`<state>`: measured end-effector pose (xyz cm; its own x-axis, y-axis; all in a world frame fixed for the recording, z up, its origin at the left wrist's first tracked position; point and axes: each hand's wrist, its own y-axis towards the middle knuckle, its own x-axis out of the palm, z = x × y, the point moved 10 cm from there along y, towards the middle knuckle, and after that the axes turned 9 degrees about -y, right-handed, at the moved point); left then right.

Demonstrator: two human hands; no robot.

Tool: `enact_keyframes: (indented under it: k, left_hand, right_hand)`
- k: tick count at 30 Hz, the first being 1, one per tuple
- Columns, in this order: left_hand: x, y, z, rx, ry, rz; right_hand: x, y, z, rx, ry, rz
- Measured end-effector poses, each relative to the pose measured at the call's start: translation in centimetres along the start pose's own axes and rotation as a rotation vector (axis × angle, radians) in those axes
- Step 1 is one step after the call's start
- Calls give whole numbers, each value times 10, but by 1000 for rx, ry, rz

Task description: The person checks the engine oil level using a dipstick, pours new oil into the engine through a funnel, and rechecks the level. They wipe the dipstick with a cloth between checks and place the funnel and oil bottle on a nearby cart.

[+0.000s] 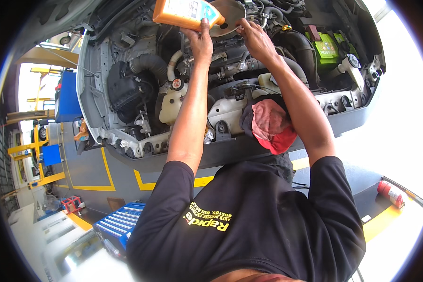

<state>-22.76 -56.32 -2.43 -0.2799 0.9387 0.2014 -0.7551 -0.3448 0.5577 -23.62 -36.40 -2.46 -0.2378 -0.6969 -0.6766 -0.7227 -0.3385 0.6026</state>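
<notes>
An orange plastic motor oil bottle (183, 14) is gripped in my left hand (201, 42), thumb up against its label. It lies tilted on its side, with its neck over the wide bowl of a metal funnel (229, 30). My right hand (255, 38) pinches the right edge of the funnel. Whether oil is flowing cannot be seen. Under the funnel is the car's engine (229, 68); the funnel's lower end is hidden. A red and black cloth (271, 123) rests on the front of the engine bay, below my right forearm.
A green-topped car battery (326, 47) sits at the right of the bay, a black air filter housing (125, 86) at the left. Behind me to the left stands a blue tool chest (118, 222). A red fire extinguisher (391, 194) lies at the right.
</notes>
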Motion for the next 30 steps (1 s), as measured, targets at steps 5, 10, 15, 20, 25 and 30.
enact_keyframes:
  k: [5, 10, 15, 20, 25, 30]
  left_hand:
    - [0, 1, 2, 2, -39, 7]
    - [2, -1, 4, -17, -23, 12]
    - [1, 1, 0, -29, -34, 4]
    - [0, 0, -3, -31, -25, 19]
    - [-3, 0, -7, -34, -19, 15]
    - [-5, 0, -10, -60, -12, 41]
  right_hand:
    - [4, 0, 3, 9, -14, -19]
    - [5, 0, 4, 20, -31, -32]
    - [7, 0, 7, 40, -30, -50]
    - [8, -1, 7, 44, -45, -61]
    - [6, 0, 4, 57, -55, -65]
    - [2, -1, 1, 67, -58, -76]
